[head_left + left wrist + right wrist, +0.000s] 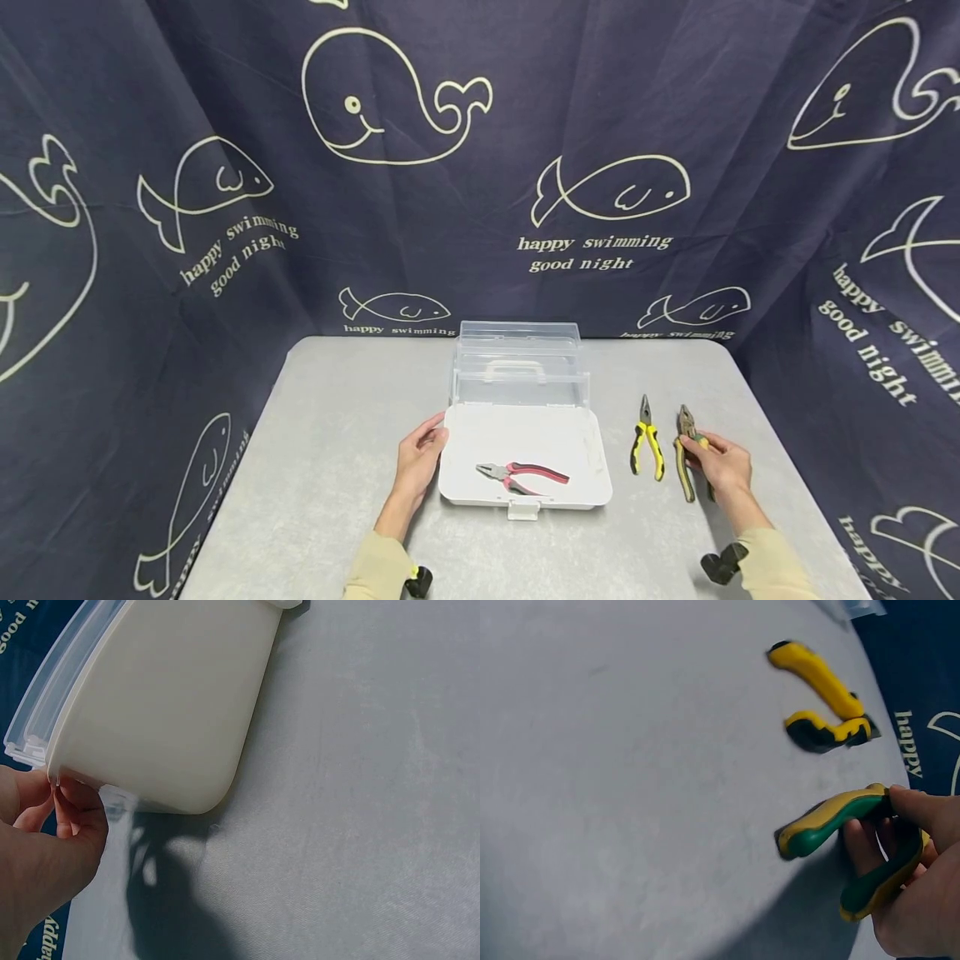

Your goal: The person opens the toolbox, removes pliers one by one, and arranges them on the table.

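Observation:
My left hand pinches the left rim of a white plastic toolbox, whose clear lid stands raised at the back. Inside the box lies a pair of red-and-black handled pliers. In the left wrist view, the thumb and fingers of the left hand meet at the rim of the box's pale outer wall. On the right, my right hand grips a pair of green-and-yellow handled pliers, jaws pointing away from me. The right wrist view shows their handles spread apart, with fingers between them.
Yellow-and-black long-nose pliers lie on the grey table between the box and my right hand. The clear lid rises near the table's back edge. A dark blue curtain with fish drawings surrounds the table.

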`<state>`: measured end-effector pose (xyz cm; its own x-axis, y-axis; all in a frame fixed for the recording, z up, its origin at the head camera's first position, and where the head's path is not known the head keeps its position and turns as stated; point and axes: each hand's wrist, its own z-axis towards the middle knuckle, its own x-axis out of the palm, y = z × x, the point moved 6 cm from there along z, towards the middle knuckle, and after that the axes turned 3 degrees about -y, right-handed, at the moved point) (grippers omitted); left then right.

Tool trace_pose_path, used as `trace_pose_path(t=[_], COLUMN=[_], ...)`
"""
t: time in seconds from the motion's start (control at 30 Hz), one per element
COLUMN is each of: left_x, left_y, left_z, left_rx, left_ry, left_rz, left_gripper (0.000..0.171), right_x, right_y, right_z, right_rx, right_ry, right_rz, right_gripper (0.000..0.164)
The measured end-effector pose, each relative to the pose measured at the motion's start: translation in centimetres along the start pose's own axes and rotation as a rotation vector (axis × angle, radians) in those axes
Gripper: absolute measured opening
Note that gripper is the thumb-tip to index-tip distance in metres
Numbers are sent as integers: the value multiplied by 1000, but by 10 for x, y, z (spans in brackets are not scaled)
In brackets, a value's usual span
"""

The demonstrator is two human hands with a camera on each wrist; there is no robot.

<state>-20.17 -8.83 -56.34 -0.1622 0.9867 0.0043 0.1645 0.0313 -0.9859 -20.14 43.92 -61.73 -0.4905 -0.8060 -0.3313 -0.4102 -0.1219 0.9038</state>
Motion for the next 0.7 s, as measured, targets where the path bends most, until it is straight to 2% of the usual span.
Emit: trace_pose_path(t=[0.07,0.33,0.53,0.7], left_x=[0,-2,-2,-2], left_y=[-2,1,1,1], left_z=[-1,0,0,2], left_rx=[5,0,6,9], left_ry=[1,-13,-10,-12], left_rz=[-2,-9,-10,-21], left_gripper=[38,38,37,37], right_x=[-1,-7,-11,-14], right_y=[0,19,24,28], right_z=[0,-2,-6,-9], right_rx=[-15,-193,-247,-300], right_ry=[-14,-53,-11,11], right_rz=[-64,-526,-642,-653], right_gripper=[53,49,48,43])
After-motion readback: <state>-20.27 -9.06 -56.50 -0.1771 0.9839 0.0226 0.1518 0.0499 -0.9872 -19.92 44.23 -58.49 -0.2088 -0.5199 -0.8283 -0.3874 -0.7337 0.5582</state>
